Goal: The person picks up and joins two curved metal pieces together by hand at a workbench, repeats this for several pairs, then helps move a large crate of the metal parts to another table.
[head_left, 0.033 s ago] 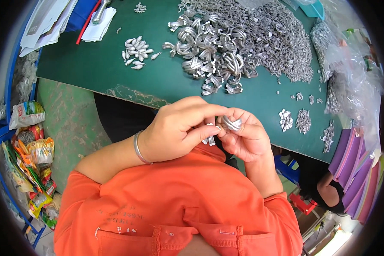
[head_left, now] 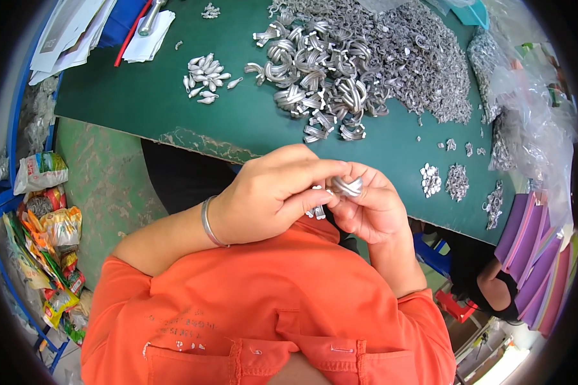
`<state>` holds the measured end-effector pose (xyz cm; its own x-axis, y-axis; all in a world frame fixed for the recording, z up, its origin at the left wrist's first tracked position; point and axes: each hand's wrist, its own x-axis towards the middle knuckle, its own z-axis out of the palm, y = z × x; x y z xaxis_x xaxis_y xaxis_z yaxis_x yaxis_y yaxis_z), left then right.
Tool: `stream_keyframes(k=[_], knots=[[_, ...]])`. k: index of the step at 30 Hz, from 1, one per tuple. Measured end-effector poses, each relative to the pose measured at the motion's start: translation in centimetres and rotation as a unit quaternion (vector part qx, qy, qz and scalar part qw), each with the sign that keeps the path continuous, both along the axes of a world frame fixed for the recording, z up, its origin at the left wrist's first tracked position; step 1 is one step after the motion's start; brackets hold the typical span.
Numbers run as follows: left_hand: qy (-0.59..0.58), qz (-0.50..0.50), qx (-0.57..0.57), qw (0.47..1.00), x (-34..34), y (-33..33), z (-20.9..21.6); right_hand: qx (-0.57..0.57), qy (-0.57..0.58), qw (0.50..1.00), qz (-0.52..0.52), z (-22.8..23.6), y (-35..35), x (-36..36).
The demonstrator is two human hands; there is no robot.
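Note:
Both my hands meet in front of my orange shirt, below the table's near edge. In my right hand [head_left: 374, 204], between thumb and fingers, is a curved, ridged silver metal piece [head_left: 348, 187]. My left hand [head_left: 277, 190], with a bangle on its wrist, is closed, and its thumb and fingertips come up against that piece. Under the left thumb, more small ridged metal pieces [head_left: 315, 211] stick out, partly hidden by the fingers. A heap of similar curved metal pieces [head_left: 321, 70] lies on the green table [head_left: 154, 109] beyond my hands.
Behind that heap spreads a large pile of tiny grey metal parts [head_left: 424, 58]. Teardrop-shaped metal pieces [head_left: 205, 76] lie to the left. Small clusters of parts [head_left: 456, 182] and clear plastic bags [head_left: 533, 135] are at the right. A rack with colourful packets [head_left: 61, 228] stands at the left.
The curved metal piece in my right hand has turned very slightly. Otherwise the hands and the table look the same.

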<state>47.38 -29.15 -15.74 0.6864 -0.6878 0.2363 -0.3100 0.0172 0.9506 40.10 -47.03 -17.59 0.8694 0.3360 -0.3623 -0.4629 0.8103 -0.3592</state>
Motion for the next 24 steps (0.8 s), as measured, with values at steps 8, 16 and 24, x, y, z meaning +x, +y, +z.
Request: stream_keyframes(k=[8, 16, 24], knots=[[0.146, -0.053, -0.011, 0.988, 0.1, 0.3, -1.4, -0.357, -0.074, 0.931, -0.018, 1.6, 1.0, -0.4], [0.159, -0.035, 0.016, 0.987, 0.2, 0.2, -1.6, -0.523, -0.118, 0.842, -0.056, 2.4, 1.9, 0.2], [0.548, -0.044, -0.195, 0.812, 0.9, 0.6, -1.6, -0.852, -0.311, 0.394, -0.149, -0.3, -0.1, 2.5]])
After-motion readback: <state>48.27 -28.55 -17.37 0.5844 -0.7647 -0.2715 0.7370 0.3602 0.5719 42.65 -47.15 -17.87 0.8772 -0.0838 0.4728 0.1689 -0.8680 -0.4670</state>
